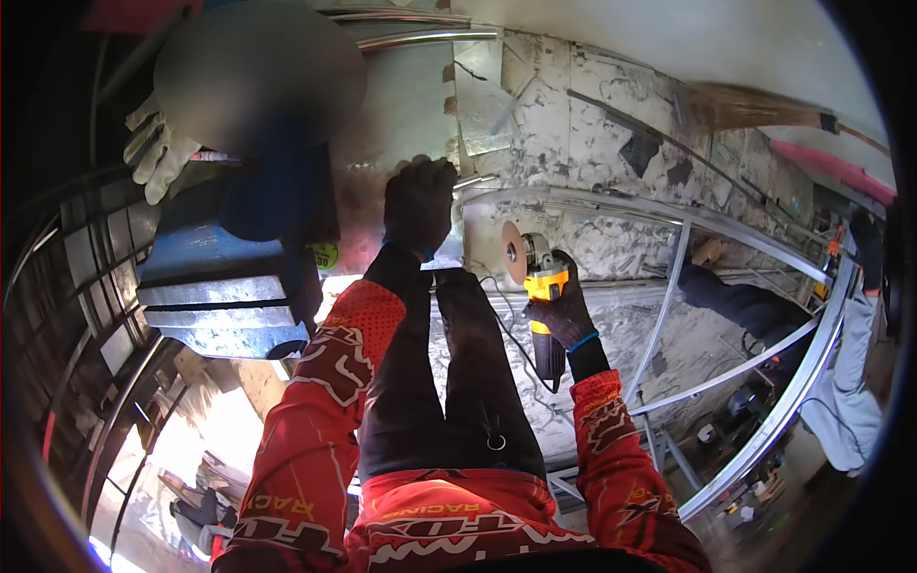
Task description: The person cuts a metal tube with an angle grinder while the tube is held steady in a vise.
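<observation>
My left hand [418, 208], in a dark glove, is closed with its fingers curled, above the metal bench top [387, 105]. A thin shiny metal piece [476, 181] shows just beside its knuckles; whether the fingers grip it is hidden. In my right hand [569, 310], also gloved, is a yellow and black angle grinder [546, 285], gripped around its body. The brownish disc [516, 252] points up and left, apart from anything else. A dark cord [516, 329] runs beside the grinder.
A blue bench vise [224, 310] stands at left, near a pale work glove [162, 153]. At right, a metal frame [659, 296] leans over the stained floor [611, 143], and a person in grey trousers [845, 411] stands beyond it. Metal tubes [430, 38] lie along the top.
</observation>
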{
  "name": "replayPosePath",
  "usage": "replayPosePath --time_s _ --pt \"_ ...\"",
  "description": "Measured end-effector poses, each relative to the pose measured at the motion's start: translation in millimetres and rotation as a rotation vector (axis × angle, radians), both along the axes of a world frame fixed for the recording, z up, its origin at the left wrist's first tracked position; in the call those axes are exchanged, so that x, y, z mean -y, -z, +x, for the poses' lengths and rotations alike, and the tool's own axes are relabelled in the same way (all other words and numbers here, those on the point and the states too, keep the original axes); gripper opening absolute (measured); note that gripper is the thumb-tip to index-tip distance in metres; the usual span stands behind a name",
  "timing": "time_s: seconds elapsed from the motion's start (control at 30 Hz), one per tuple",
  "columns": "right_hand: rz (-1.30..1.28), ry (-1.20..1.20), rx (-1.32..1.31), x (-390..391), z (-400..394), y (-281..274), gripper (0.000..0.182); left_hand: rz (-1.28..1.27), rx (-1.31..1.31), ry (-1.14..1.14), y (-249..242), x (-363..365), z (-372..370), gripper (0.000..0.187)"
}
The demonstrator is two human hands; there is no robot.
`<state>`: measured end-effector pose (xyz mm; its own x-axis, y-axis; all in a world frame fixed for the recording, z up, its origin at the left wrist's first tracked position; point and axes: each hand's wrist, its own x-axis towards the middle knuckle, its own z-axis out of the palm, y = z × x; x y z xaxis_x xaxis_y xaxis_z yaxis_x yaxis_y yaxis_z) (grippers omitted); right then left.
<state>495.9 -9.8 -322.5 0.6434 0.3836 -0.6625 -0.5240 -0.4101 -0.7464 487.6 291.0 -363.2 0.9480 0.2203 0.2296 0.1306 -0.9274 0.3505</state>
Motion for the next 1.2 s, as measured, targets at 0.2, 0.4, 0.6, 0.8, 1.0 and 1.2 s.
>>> replayPosePath --time_s 0.2,0.4,0.6,0.8,1.0,1.2 --pt "0.013 0.084 -0.039 13 -11 0 0.099 -0.281 -0.543 -0.028 -12 -11 13 0.020" --pt "0.095 0.174 -0.049 25 -12 1 0.100 -0.295 -0.641 -0.242 -27 -40 -40 0.021" --pt "0.152 0.211 -0.114 31 -9 -3 0.101 -0.481 -0.651 -0.222 -21 -38 -62 0.056" --pt "0.082 0.147 -0.060 29 -8 -4 0.098 -0.611 -0.402 -0.303 -20 -24 -60 0.053" --pt "0.092 0.148 -0.106 23 -11 -2 0.099 -0.184 -0.242 -0.241 -33 -13 -31 0.043" --pt "0.070 0.126 -0.092 17 -15 -6 0.101 -0.276 -0.840 0.133 -54 11 -28 0.039"
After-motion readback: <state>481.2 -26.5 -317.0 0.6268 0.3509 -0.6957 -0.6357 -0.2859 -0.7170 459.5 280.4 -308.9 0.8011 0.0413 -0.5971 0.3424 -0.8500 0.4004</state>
